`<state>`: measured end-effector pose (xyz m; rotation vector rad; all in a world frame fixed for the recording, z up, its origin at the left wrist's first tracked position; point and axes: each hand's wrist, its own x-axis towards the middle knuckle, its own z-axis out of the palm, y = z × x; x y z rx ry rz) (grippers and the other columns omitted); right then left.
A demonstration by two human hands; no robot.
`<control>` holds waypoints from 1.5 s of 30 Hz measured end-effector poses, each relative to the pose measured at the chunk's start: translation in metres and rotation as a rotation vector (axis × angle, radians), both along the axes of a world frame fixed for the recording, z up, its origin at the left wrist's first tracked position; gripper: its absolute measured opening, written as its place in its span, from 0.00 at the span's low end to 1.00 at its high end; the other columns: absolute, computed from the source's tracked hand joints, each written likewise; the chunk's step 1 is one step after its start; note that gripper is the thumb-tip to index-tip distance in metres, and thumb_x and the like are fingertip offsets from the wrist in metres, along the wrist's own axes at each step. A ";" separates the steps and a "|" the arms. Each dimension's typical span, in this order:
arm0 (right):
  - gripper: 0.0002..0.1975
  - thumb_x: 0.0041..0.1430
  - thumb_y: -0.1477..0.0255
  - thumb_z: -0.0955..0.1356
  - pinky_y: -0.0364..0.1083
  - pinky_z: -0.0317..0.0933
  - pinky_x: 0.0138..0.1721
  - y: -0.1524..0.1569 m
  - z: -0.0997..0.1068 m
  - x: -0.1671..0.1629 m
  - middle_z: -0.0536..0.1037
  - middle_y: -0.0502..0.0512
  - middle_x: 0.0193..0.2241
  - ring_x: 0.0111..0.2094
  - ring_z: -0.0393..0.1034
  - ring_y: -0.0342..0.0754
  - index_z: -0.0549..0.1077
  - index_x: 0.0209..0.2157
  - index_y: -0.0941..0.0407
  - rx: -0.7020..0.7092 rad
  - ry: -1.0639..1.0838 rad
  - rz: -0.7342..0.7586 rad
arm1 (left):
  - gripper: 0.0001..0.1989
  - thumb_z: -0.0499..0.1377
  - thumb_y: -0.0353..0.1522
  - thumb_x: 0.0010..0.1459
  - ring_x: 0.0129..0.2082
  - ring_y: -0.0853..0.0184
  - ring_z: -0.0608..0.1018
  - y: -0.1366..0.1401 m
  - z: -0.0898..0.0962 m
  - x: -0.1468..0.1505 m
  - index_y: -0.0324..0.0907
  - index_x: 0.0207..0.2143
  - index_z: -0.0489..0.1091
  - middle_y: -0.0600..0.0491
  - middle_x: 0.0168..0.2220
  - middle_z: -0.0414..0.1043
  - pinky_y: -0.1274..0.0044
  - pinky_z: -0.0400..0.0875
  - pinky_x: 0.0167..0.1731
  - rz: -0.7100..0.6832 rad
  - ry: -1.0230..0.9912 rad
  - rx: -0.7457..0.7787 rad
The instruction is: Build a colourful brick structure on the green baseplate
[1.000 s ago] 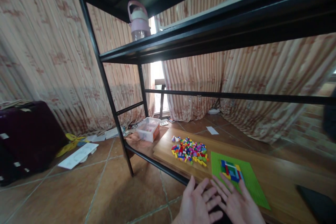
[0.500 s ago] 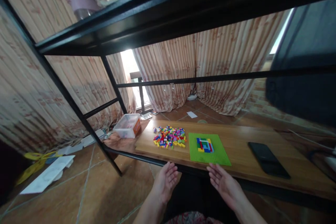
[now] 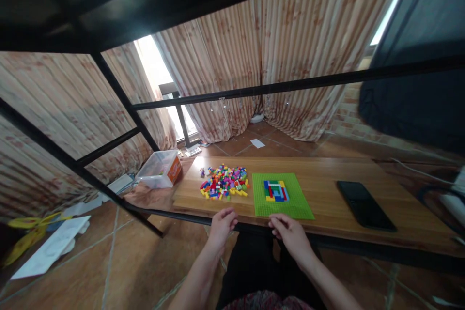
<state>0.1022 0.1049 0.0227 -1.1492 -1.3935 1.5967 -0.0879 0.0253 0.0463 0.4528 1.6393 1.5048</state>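
A green studded baseplate (image 3: 261, 203) lies on the wooden board, bearing a low square build of toy bricks (image 3: 276, 191) in blue, red, yellow, green and white. To its left is a loose pile of colourful toy bricks (image 3: 227, 181). My left hand (image 3: 221, 226) hovers at the board's front edge, below the pile, its fingers loosely curled around nothing I can see. My right hand (image 3: 290, 236) is by the baseplate's front edge, thumb and fingers bent with a gap between them and no brick visible there. Whether its fingertips touch the plate, I cannot tell.
A black phone (image 3: 365, 206) rests on the wooden board (image 3: 327, 189) to the right. A clear plastic box (image 3: 158, 169) with an orange label stands left of the board. Black metal bars (image 3: 240, 92) cross behind it, and a dark shelf (image 3: 163, 0) hangs overhead.
Both hands have gone from palms up with fingers stretched to turned inward with fingers curled. The view has tilted downward and shifted, so the overhead shelf shows differently. The bricks look unmoved.
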 end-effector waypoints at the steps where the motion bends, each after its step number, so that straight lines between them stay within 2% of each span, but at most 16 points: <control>1: 0.18 0.49 0.58 0.68 0.44 0.63 0.27 0.001 0.000 -0.005 0.78 0.54 0.26 0.23 0.69 0.45 0.76 0.34 0.58 0.034 -0.023 0.036 | 0.12 0.63 0.31 0.49 0.24 0.73 0.75 0.004 -0.002 -0.001 0.36 0.38 0.73 0.49 0.29 0.76 0.82 0.65 0.26 0.002 0.025 0.000; 5: 0.14 0.56 0.63 0.64 0.47 0.64 0.35 0.004 0.006 -0.024 0.78 0.54 0.29 0.30 0.72 0.48 0.75 0.36 0.56 0.252 -0.177 0.184 | 0.10 0.62 0.30 0.47 0.25 0.70 0.73 0.023 -0.009 -0.008 0.37 0.35 0.73 0.52 0.26 0.73 0.79 0.66 0.29 0.033 0.139 0.004; 8: 0.11 0.59 0.69 0.62 0.47 0.62 0.41 0.012 0.014 -0.039 0.78 0.54 0.33 0.37 0.72 0.49 0.74 0.36 0.55 0.446 -0.317 0.235 | 0.09 0.62 0.29 0.47 0.31 0.67 0.74 0.033 -0.011 -0.016 0.39 0.34 0.74 0.51 0.31 0.75 0.77 0.66 0.36 0.049 0.260 -0.005; 10: 0.11 0.59 0.73 0.60 0.47 0.62 0.42 0.021 0.018 -0.053 0.77 0.54 0.35 0.38 0.71 0.49 0.74 0.35 0.54 0.549 -0.418 0.249 | 0.10 0.61 0.28 0.49 0.35 0.65 0.74 0.037 -0.011 -0.022 0.40 0.36 0.74 0.50 0.34 0.75 0.75 0.65 0.40 0.031 0.432 -0.025; 13: 0.12 0.58 0.77 0.60 0.46 0.61 0.43 0.038 0.018 -0.077 0.76 0.55 0.36 0.39 0.70 0.49 0.73 0.37 0.55 0.661 -0.587 0.227 | 0.12 0.58 0.27 0.51 0.34 0.65 0.74 0.041 -0.011 -0.030 0.42 0.40 0.72 0.51 0.33 0.73 0.73 0.65 0.40 -0.010 0.727 -0.069; 16: 0.11 0.56 0.79 0.62 0.47 0.59 0.45 0.054 0.015 -0.097 0.76 0.57 0.38 0.43 0.68 0.50 0.73 0.38 0.56 0.736 -0.738 0.216 | 0.13 0.56 0.23 0.50 0.34 0.64 0.73 0.043 -0.015 -0.038 0.43 0.38 0.70 0.52 0.32 0.71 0.74 0.64 0.38 -0.049 0.879 -0.110; 23: 0.10 0.60 0.78 0.61 0.47 0.57 0.40 0.063 0.009 -0.114 0.76 0.58 0.37 0.42 0.68 0.53 0.72 0.37 0.56 0.742 -0.928 0.236 | 0.05 0.53 0.26 0.56 0.34 0.63 0.72 0.048 -0.028 -0.045 0.44 0.30 0.64 0.52 0.31 0.68 0.75 0.63 0.35 -0.130 1.050 -0.140; 31: 0.09 0.61 0.74 0.62 0.47 0.57 0.42 0.055 -0.004 -0.119 0.76 0.54 0.36 0.40 0.68 0.51 0.72 0.39 0.54 0.755 -0.796 0.245 | 0.06 0.51 0.30 0.60 0.32 0.65 0.70 0.049 -0.035 -0.046 0.44 0.28 0.61 0.53 0.29 0.65 0.76 0.62 0.33 -0.130 1.159 -0.148; 35: 0.12 0.62 0.74 0.59 0.48 0.58 0.44 0.061 -0.004 -0.109 0.77 0.55 0.38 0.42 0.68 0.51 0.72 0.40 0.54 0.750 -0.760 0.163 | 0.06 0.50 0.31 0.61 0.32 0.66 0.70 0.048 -0.038 -0.046 0.44 0.29 0.60 0.53 0.29 0.65 0.76 0.62 0.33 -0.131 1.161 -0.109; 39: 0.17 0.59 0.79 0.59 0.48 0.57 0.49 0.084 0.002 -0.113 0.75 0.59 0.42 0.47 0.66 0.52 0.70 0.48 0.57 0.791 -0.769 0.097 | 0.07 0.50 0.31 0.61 0.32 0.66 0.70 0.046 -0.037 -0.047 0.44 0.29 0.60 0.53 0.29 0.65 0.77 0.62 0.33 -0.139 1.140 -0.082; 42: 0.24 0.54 0.83 0.59 0.47 0.56 0.51 0.099 0.004 -0.126 0.73 0.61 0.44 0.49 0.65 0.52 0.67 0.52 0.60 0.762 -0.807 0.093 | 0.06 0.50 0.30 0.61 0.32 0.66 0.70 0.045 -0.035 -0.047 0.44 0.29 0.60 0.52 0.30 0.65 0.77 0.62 0.33 -0.148 1.118 -0.072; 45: 0.26 0.51 0.85 0.59 0.48 0.57 0.50 0.101 -0.001 -0.138 0.72 0.64 0.46 0.49 0.65 0.54 0.66 0.53 0.62 0.722 -0.805 0.136 | 0.06 0.51 0.30 0.60 0.33 0.66 0.70 0.044 -0.033 -0.048 0.44 0.29 0.61 0.52 0.31 0.66 0.76 0.62 0.34 -0.145 1.092 -0.064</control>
